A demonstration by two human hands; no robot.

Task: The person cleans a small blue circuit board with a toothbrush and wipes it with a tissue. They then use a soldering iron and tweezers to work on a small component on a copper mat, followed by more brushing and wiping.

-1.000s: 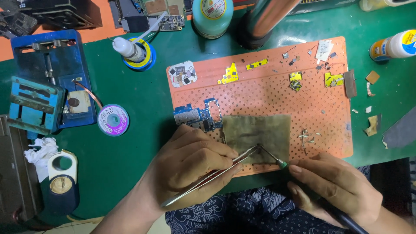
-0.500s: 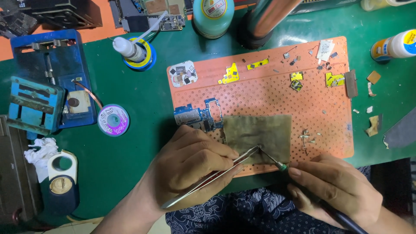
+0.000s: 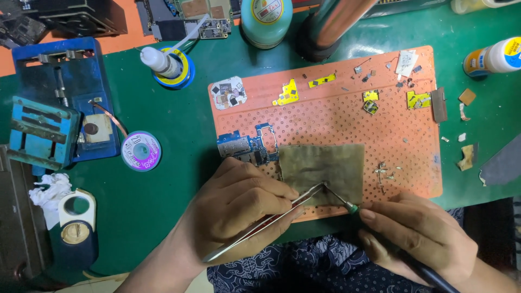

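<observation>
Right now, left hand (image 3: 239,209) fingers (image 3: 277,191) pinched shut on metal tweezers (image 3: 260,223), tips landing on the olive-brown cloth pad (image 3: 323,169). Right hand (image 3: 420,239) fingers (image 3: 380,225) closed pen-style round a soldering iron (image 3: 347,203), green collar, dark handle running off toward the table's near edge. Iron tip and tweezer tips meet at one spot near the pad's near edge; whatever sits between them is too small to tell.

Pad lies on the orange perforated mat (image 3: 336,116), at its near edge, middle. Blue circuit board (image 3: 247,147) touching the pad's left side, half under the left hand's knuckles. Loose bits just right of the pad: metal scraps (image 3: 384,173). Yellow-taped shields (image 3: 287,95) and small chips along the mat's far edge.

Off the mat, green table (image 3: 163,190): solder wire spool (image 3: 141,151) left of the mat, blue board holder (image 3: 59,122) by the left edge, flux bottle (image 3: 163,62) far left, teal round tin (image 3: 266,19) at far edge, white bottle (image 3: 496,57) at far right corner.

To do it well, judging from this: keep both wrists planted, tweezers steady and low-angled, touch the iron lightly and briefly, don't drag across the cloth, keep the left knuckles off the board.
</observation>
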